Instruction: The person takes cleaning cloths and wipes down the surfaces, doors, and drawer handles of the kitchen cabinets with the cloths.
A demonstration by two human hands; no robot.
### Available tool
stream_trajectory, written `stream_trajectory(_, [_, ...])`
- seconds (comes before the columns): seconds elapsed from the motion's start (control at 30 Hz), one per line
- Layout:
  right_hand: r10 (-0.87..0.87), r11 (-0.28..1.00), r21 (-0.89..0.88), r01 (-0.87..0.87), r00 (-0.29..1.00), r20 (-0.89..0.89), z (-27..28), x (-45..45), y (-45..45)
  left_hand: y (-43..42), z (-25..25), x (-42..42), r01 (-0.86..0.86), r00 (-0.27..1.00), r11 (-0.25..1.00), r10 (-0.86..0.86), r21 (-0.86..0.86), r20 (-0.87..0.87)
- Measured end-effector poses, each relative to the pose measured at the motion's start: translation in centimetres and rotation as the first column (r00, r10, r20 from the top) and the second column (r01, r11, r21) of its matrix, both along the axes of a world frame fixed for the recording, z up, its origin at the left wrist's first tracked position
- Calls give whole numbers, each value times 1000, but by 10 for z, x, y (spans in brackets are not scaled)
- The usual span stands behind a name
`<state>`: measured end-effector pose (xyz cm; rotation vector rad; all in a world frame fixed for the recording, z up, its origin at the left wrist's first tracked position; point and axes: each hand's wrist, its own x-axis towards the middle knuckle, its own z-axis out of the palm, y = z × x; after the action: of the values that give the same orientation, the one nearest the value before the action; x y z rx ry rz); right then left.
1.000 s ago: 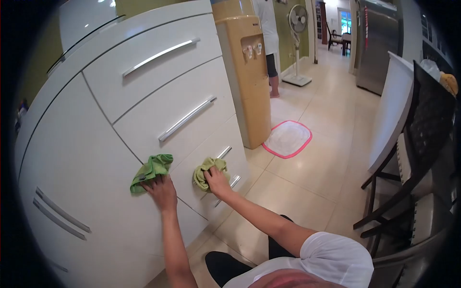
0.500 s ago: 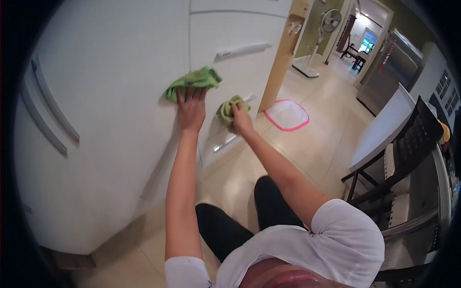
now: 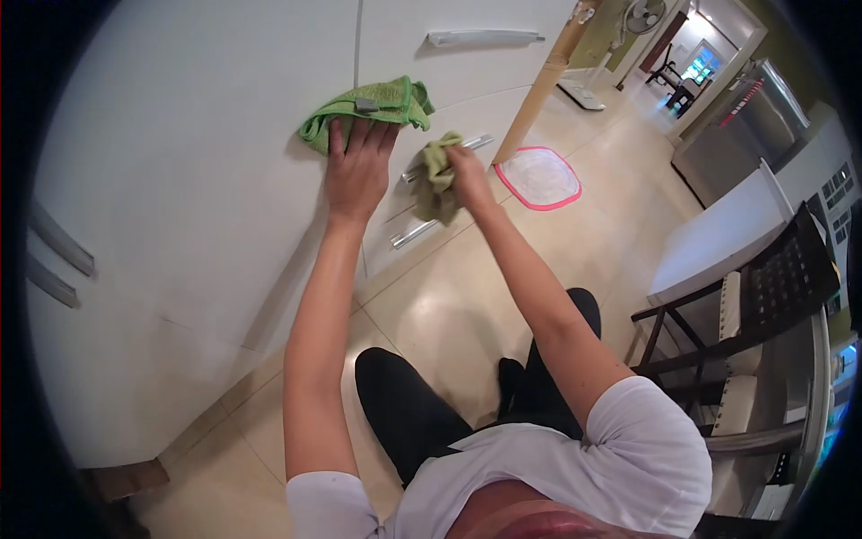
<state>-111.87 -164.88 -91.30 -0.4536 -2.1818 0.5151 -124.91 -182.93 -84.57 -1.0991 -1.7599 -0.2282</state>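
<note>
My left hand [image 3: 357,180] lies against the white cabinet front with its fingers stretched up under a green cleaning cloth [image 3: 382,101]. It holds the cloth to the surface across the seam between a large door and the drawers; the fingertips are covered. A grey tag shows on the cloth. To the right, my right hand [image 3: 470,178] grips a bunched yellow-green cloth [image 3: 436,180], slightly blurred, which hangs down in front of the drawers. That cloth partly covers a silver drawer handle [image 3: 480,142]; whether it touches the handle, I cannot tell.
Another drawer handle [image 3: 485,39] is above, and a lower one [image 3: 415,235] below. Long door handles [image 3: 61,241] are at left. A pink-edged mat [image 3: 541,180] lies on the tiled floor. Dark chairs [image 3: 763,278] stand at right; a fan [image 3: 642,16] and steel fridge [image 3: 741,126] are farther back.
The view has shifted, so the cabinet sits higher in it. My right hand has changed its angle, and its cloth hangs looser, baring more of the handle. My left hand stays near the seam.
</note>
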Motion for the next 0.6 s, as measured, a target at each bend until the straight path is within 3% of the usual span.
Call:
stream_trajectory(0.03, [47, 972, -226, -68, 994, -96, 5, 4, 11, 0, -1, 0, -7, 1000, 1000, 7, -4, -6])
stream_trajectory(0.07, [-66, 823, -565, -61, 977, -201, 10, 11, 22, 1, -2, 0, -7, 1000, 1000, 7, -3, -6])
stream_trajectory(0.1, [-75, 760, -637, -124, 958, -277, -2, 13, 58, 1, -2, 0, -8, 1000, 1000, 8, -1, -7])
stream_trajectory(0.17, [-121, 940, -334, 62, 980, -159, 6, 27, 84, 3, 0, 0, -23, 1000, 1000, 23, 8, -9])
stream_trajectory(0.2, [-137, 970, -217, 107, 983, -125, 7, 25, 82, 4, 0, 1, -34, 999, 999, 34, 13, -7])
stream_trajectory(0.27, [-181, 982, 36, 183, 982, -57, 4, 20, 77, 7, -3, 5, -47, 999, 999, 47, 19, 18])
stream_trajectory(0.3, [-181, 984, 3, 181, 983, 23, -1, 13, 62, 9, -5, 5, -54, 998, 998, 53, 19, 37])
stream_trajectory(0.33, [-183, 954, 254, 162, 981, 65, 1, 10, 35, 10, -8, 4, -66, 996, 998, 65, 19, 56])
stream_trajectory(0.47, [-8, 965, 261, 8, 1000, 0, 6, -6, -22, 14, -22, -2, -8, 998, 1000, 6, 23, 63])
stream_trajectory(0.57, [163, 961, 238, -142, 984, -70, -4, 10, 20, 13, -38, 2, 36, 997, 999, -36, 1, 63])
stream_trajectory(0.6, [143, 976, 183, -117, 981, -134, -18, 14, 49, 11, -42, 2, 55, 996, 998, -54, -10, 71])
